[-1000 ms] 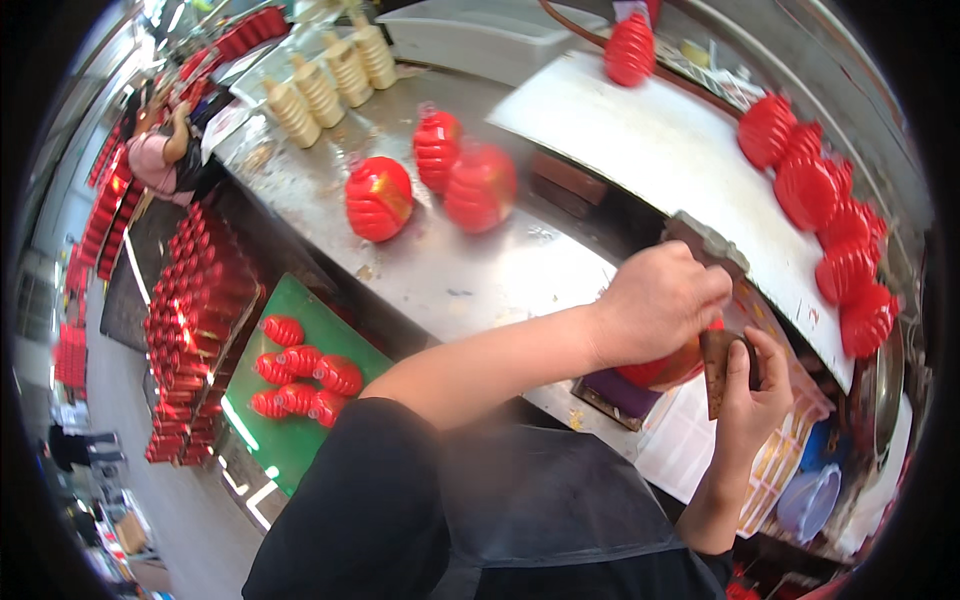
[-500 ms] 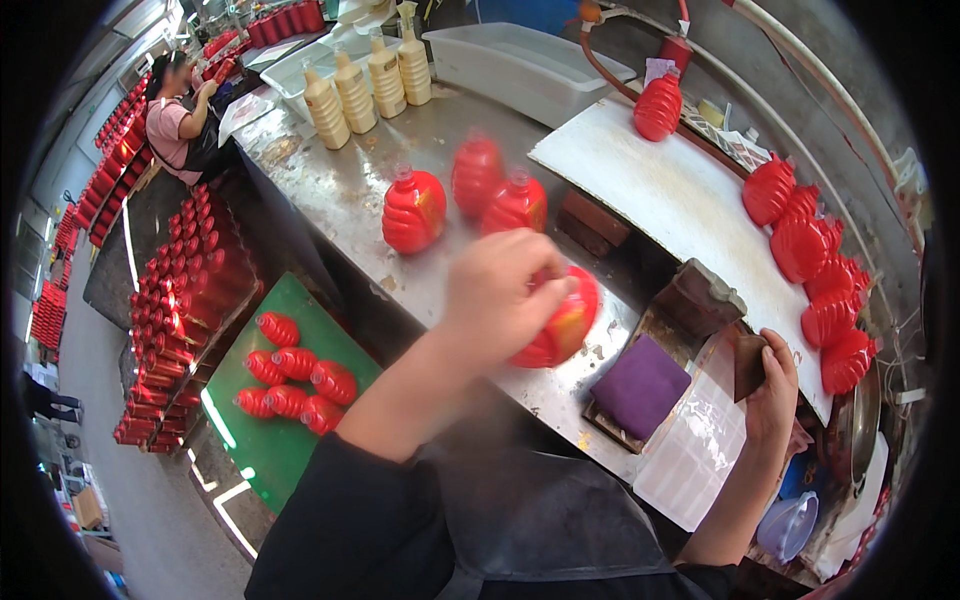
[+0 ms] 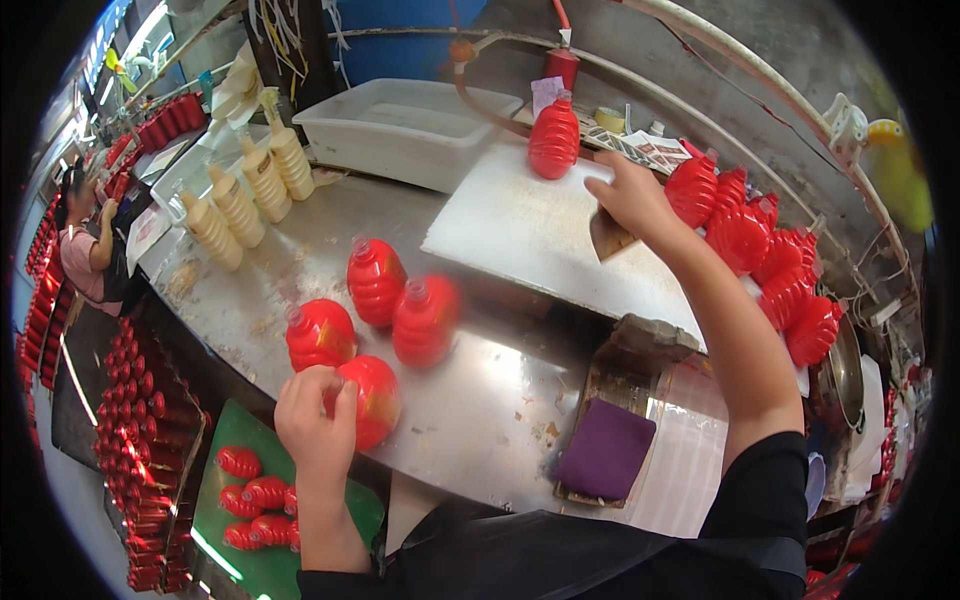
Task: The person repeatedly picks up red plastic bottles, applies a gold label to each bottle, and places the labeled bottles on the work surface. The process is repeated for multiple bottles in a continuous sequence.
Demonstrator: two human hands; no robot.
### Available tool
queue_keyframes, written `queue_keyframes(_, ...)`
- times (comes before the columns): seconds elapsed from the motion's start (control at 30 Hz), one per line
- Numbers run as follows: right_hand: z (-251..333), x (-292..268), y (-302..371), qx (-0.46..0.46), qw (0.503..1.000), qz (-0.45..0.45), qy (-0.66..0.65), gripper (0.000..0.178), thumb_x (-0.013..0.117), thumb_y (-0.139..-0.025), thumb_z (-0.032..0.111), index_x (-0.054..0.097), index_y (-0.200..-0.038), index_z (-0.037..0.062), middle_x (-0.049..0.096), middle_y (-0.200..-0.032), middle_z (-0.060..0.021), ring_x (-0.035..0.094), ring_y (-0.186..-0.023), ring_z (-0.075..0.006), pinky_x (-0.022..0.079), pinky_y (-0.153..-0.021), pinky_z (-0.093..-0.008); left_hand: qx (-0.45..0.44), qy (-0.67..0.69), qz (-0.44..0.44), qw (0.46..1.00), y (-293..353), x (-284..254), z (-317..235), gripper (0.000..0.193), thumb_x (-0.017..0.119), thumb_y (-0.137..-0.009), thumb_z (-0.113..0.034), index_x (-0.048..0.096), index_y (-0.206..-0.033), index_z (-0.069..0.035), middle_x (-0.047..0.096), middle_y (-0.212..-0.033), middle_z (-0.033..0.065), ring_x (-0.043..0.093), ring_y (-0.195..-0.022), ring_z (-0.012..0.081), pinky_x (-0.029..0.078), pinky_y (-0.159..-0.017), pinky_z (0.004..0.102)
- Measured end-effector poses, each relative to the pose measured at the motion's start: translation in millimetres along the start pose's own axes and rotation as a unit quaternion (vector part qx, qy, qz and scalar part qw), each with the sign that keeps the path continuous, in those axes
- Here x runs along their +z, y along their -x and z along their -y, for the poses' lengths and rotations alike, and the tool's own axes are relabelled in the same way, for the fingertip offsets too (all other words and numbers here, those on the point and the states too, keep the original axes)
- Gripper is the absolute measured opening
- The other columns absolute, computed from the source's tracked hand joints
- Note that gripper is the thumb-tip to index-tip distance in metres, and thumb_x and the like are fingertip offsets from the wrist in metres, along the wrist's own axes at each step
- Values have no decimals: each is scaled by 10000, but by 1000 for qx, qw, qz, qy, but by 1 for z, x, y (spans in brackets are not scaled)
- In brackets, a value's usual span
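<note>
My left hand (image 3: 315, 410) is closed, pinching the neck end of a red plastic bottle (image 3: 376, 402) at the near edge of the metal table. Just beyond it, three more red bottles stand close together: one at the left (image 3: 320, 335), one behind (image 3: 375, 282) and a blurred one at the right (image 3: 425, 325). My right hand (image 3: 635, 200) reaches over the white board with a flat brown scraper-like piece (image 3: 608, 237) held in it. Beside its thumb a single ribbed red bottle (image 3: 554, 140) stands on the white board (image 3: 500, 205); hand and bottle are apart.
Several red bottles (image 3: 745, 240) line the board's right side. A purple pad (image 3: 606, 448) lies in a tray near me. Cream bottles (image 3: 262, 175) and a white tub (image 3: 400, 130) stand at the back. Red bottles lie on a green board (image 3: 220, 500). Another person (image 3: 85, 250) is far left.
My left hand has brought its red bottle leftward to the other three. My right hand has moved from beside the purple pad to the bottle on the white board. The view has turned.
</note>
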State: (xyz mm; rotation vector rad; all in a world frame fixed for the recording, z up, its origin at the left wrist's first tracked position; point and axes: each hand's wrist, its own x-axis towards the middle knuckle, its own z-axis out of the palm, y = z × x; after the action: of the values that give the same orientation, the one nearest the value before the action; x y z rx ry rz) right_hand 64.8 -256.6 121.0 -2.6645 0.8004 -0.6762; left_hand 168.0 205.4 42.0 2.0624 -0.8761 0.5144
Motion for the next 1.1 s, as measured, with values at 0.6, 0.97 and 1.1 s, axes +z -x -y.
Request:
queue_keyframes(0.6, -28, 41, -172, -29, 985, -79, 151, 349, 656, -977, 368, 682, -1153, 68, 766, -1041, -212, 727, -1010, -414, 560, -871, -516, -2, 62, -61, 996, 7, 7, 15, 136, 722, -933, -95, 627, -1003, -27, 711, -1188, 191, 654, -1022, 327, 526, -921, 430)
queue_keyframes(0.97, 28, -60, -20, -111, 991, -80, -12, 250, 679, -955, 277, 660, -1022, 37, 715, -885, -158, 685, -847, -315, 540, -749, -432, 178, 201, 108, 957, -15, 41, -74, 342, 801, -872, -142, 663, -1163, -30, 710, -1264, 207, 680, -1100, 386, 535, -975, 471)
queue_keyframes(1.1, 32, -111, 57, -103, 989, 31, -103, 151, 656, -1021, 186, 642, -1032, 36, 622, -842, -31, 584, -794, -110, 505, -716, -290, 117, 307, 198, 923, -27, 86, -103, 668, 806, -937, -337, 544, -1445, 8, 586, -1469, 179, 562, -1373, 314, 441, -1150, 439)
